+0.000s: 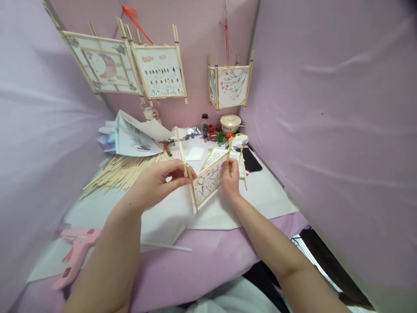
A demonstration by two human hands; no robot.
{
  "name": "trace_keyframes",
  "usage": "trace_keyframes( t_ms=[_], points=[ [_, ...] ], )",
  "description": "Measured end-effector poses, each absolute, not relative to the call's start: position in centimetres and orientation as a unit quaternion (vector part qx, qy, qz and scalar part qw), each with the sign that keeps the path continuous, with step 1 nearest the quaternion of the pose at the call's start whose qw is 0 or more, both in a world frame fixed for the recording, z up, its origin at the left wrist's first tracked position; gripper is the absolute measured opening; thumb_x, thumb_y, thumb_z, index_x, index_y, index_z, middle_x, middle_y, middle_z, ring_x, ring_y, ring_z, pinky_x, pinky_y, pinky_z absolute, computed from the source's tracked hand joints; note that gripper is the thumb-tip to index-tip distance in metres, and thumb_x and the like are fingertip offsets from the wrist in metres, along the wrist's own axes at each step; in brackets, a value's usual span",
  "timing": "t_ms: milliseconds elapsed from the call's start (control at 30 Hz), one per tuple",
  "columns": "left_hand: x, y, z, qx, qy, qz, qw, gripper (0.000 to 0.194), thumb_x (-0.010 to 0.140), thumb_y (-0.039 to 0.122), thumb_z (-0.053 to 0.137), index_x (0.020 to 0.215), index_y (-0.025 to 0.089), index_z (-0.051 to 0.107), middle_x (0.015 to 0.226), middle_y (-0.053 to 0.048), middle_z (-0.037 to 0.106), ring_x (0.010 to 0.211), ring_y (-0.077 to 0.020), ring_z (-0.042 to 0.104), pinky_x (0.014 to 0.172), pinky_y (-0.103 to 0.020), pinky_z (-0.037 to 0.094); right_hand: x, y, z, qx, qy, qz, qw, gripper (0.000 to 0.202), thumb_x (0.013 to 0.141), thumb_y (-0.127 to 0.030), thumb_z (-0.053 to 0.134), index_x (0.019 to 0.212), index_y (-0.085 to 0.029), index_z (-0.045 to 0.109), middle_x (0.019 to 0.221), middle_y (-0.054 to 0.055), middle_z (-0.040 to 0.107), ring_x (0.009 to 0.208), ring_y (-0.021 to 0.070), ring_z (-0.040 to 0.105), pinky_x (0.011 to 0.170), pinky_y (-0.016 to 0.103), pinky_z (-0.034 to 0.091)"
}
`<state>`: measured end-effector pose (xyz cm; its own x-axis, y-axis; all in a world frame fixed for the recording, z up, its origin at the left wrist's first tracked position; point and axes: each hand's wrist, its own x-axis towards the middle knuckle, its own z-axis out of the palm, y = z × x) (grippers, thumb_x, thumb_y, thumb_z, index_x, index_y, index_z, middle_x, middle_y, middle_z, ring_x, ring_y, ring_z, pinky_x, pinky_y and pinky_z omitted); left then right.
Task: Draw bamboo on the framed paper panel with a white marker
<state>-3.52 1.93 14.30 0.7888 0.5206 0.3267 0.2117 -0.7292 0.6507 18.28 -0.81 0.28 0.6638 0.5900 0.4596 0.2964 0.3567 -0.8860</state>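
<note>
Between my hands, tilted above the table, is a lantern panel (208, 184) with dark branches and small coloured blossoms drawn on white, framed in thin wooden sticks. My left hand (163, 176) pinches a wooden stick (180, 150) lying along the panel's left upright; whether the two are joined I cannot tell. At the panel's right edge, the fingers of my right hand (230, 178) are closed on its frame. Just behind it, partly hidden, more framed drawn panels (241, 167) rest on the table.
Loose wooden sticks (114, 174) lie at left under printed sheets (137, 139). A pink glue gun (78, 250) and a white glue stick (169, 247) are near the front. A black phone (250, 161) and a lidded bowl (230, 123) stand right. Finished lanterns (233, 87) hang behind.
</note>
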Motion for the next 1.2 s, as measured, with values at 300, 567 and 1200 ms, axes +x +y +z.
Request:
trace_keyframes(
  t_ms=[300, 567, 1200],
  points=[
    [-3.6, 2.3, 13.9, 0.847, 0.186, 0.260, 0.425, 0.016, 0.085, 0.025, 0.065, 0.099, 0.020, 0.070, 0.086, -0.003, 0.073, 0.065, -0.0111, 0.065, 0.058, -0.021, 0.056, 19.4, -2.2, 0.4, -0.526, -0.449, 0.210, 0.691, 0.017, 0.080, -0.022, 0.046, 0.096, -0.023, 0.053, 0.086, -0.001, 0.055, 0.081, 0.0171, 0.051, 0.075, 0.029, 0.042],
    [-4.1, 2.7, 14.5, 0.861, 0.177, 0.277, 0.388, 0.009, 0.087, 0.025, 0.063, 0.085, 0.021, 0.071, 0.083, -0.002, 0.071, 0.060, -0.0097, 0.063, 0.055, -0.020, 0.055, 26.7, -3.2, 0.9, -0.655, -0.396, 0.097, 0.637, 0.026, 0.074, -0.022, 0.045, 0.097, -0.019, 0.058, 0.099, 0.007, 0.065, 0.089, 0.0203, 0.060, 0.086, 0.037, 0.046],
    [-11.4, 2.0, 17.1, 0.839, 0.310, 0.411, 0.178, 0.009, 0.083, 0.032, 0.068, 0.090, 0.031, 0.073, 0.085, 0.007, 0.073, 0.070, -0.0130, 0.067, 0.063, -0.021, 0.055, 28.8, 1.4, -1.0, -0.768, -0.308, 0.156, 0.539, 0.014, 0.069, -0.023, 0.058, 0.082, -0.018, 0.053, 0.078, 0.010, 0.067, 0.082, 0.0274, 0.067, 0.079, 0.044, 0.053]
  ],
)
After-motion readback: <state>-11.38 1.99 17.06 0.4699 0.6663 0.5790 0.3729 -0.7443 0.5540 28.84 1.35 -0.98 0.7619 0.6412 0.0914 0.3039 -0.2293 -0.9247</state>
